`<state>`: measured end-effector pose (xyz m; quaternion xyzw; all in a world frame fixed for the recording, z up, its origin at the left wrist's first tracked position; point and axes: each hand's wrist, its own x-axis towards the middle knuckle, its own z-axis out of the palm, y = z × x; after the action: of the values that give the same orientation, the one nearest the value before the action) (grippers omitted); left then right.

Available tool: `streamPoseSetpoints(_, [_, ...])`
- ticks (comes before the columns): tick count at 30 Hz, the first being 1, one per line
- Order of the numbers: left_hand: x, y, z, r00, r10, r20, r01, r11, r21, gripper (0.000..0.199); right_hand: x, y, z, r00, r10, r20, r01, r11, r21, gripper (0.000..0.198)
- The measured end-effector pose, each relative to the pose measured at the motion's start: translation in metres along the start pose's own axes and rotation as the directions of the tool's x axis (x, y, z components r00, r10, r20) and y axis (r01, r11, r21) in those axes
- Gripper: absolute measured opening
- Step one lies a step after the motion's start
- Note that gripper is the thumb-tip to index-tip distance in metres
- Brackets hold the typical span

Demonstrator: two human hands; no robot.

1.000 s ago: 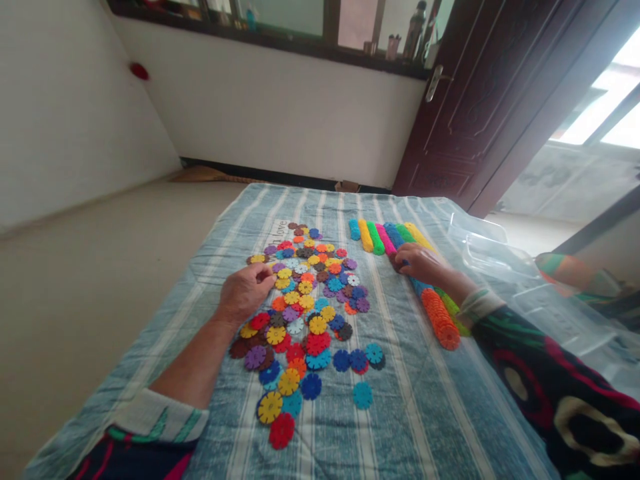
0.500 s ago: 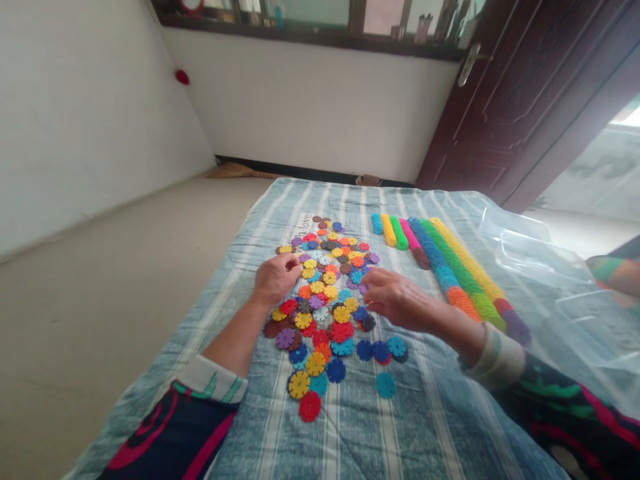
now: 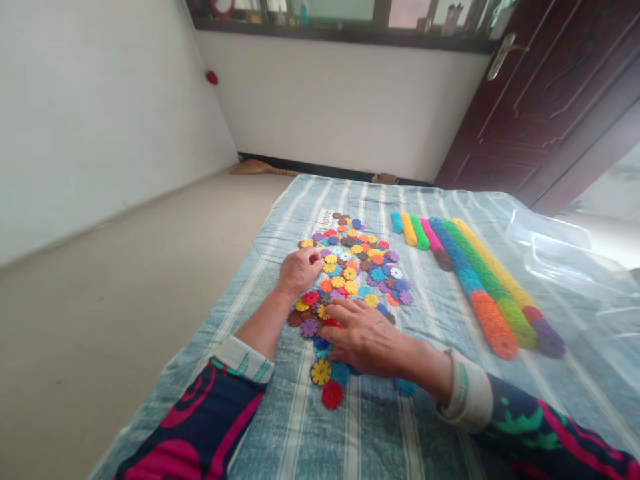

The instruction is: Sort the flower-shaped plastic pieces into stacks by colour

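Notched plastic discs in many colours lie in a loose pile on a striped blue cloth. My left hand rests at the pile's left side, fingers curled together; whatever they may hold is hidden. Over the lower middle of the pile my right hand reaches leftward, fingers stretched out and apart, covering several discs. A purple disc shows just left of its fingertips. Below that hand are a yellow disc and a red disc.
Right of the pile, discs lie in overlapping rows sorted by colour, among them a green row and an orange stretch. Clear plastic boxes stand at the cloth's right edge. A dark red door is at the back right.
My right hand has moved left and nearer to me, from the pile's right edge onto its lower middle, and its fingers have spread. My left hand stays by the same discs. The view has shifted.
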<state>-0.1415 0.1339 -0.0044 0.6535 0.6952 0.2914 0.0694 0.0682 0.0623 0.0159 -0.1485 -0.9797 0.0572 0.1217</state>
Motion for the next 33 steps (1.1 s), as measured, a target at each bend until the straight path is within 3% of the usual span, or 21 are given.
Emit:
streamPoseSetpoints(11, [0.0,0.002,-0.001,1.0,-0.003,0.014,0.002,1.0,0.019,0.018,-0.04,0.044,-0.022,0.96,0.275,-0.046,-0.277,0.96,-0.041,0.01])
streamPoseSetpoints(17, [0.001,0.002,-0.001,1.0,-0.007,0.009,0.006,1.0,0.019,0.016,-0.027,0.041,-0.025,0.971,0.228,-0.067,-0.227,0.974,0.014,0.01])
streamPoseSetpoints(24, [0.001,0.003,-0.001,1.0,-0.019,0.011,0.018,1.0,0.018,0.016,-0.025,0.032,-0.023,0.973,0.218,0.07,-0.219,0.976,0.012,0.009])
streamPoseSetpoints(33, [0.003,0.0,-0.002,1.0,0.006,-0.005,-0.006,1.0,0.028,0.02,-0.013,0.027,-0.027,0.984,0.171,0.057,-0.173,0.984,0.03,0.016])
